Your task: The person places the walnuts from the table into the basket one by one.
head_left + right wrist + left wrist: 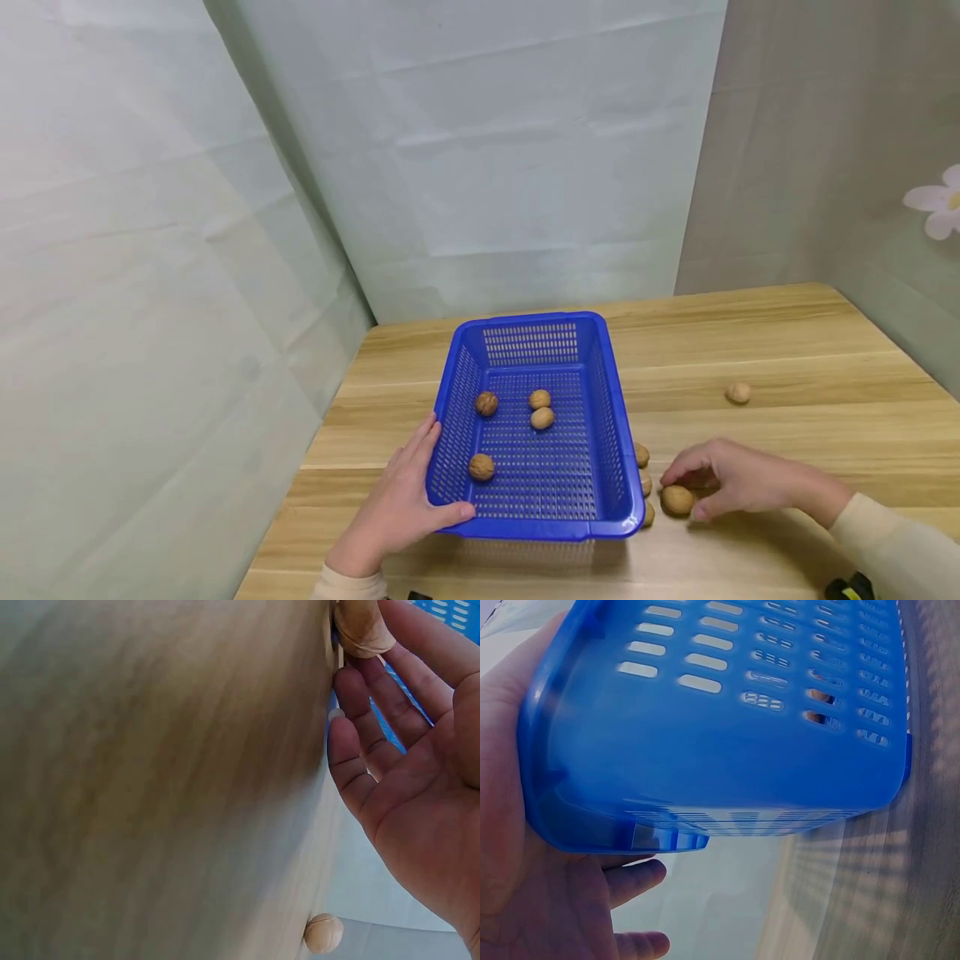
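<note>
- On the table (840, 400), the blue basket (540, 530) holds four walnuts (482, 467): two close together near its middle, two by its left wall.
- Outside, three walnuts (646, 482) lie in a row along its right wall, partly hidden by the rim.
- Left hand (405, 497): at the basket's near left corner, palm against it, thumb on the rim, fingers straight along the side.
- Right hand (738, 479): thumb and fingers pinch one walnut (678, 501) just beside that row.
- Farther back, right: a lone walnut (738, 392).
</note>
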{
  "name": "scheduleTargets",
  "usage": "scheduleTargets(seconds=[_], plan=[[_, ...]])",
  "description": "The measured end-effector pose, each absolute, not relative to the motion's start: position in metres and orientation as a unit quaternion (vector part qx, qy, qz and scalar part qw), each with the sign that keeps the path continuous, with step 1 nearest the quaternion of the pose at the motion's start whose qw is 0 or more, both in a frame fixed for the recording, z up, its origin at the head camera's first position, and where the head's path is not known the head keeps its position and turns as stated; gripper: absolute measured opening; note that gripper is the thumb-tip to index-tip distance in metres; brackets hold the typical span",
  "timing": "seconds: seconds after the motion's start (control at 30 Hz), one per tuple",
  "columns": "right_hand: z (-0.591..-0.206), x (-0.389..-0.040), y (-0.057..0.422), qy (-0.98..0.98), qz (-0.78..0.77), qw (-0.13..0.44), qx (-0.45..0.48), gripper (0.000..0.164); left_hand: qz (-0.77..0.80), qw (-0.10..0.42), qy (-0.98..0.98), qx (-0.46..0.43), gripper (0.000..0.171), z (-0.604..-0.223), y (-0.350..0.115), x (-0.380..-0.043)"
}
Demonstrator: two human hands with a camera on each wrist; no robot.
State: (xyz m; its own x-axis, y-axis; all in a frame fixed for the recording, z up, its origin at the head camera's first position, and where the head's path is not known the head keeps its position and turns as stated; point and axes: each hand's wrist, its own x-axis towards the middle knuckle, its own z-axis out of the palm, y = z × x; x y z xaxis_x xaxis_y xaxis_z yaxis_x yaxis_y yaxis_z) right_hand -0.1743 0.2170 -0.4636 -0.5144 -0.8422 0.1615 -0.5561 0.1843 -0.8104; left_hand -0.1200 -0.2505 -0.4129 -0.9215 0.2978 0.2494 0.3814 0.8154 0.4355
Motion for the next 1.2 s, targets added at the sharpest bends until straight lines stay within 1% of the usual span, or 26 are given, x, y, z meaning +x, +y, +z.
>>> scheduleTargets(seconds=[0.47,0.7,0.83,1.03,1.2], plan=[[-0.467,-0.182,0.212,0.766,-0.408,0.141,-0.477,0.035,-0.251,0.091,-0.946,-0.182,0.114,-0.413,-0.249,-0.120],[-0.468,-0.182,0.216,0.764,-0.443,0.167,-0.439,0.033,-0.252,0.081,-0.948,-0.175,0.115,-0.412,-0.249,-0.119],[-0.459,-0.182,0.221,0.789,-0.435,0.137,-0.412,0.032,-0.255,0.078,-0.948,-0.174,0.115,-0.411,-0.248,-0.119],[-0.435,-0.185,0.226,0.824,-0.416,0.090,-0.374,0.033,-0.255,0.077,-0.949,-0.171,0.116,-0.410,-0.248,-0.119],[-0.413,-0.189,0.225,0.822,-0.427,0.067,-0.370,0.033,-0.254,0.076,-0.949,-0.170,0.116,-0.411,-0.249,-0.118]])
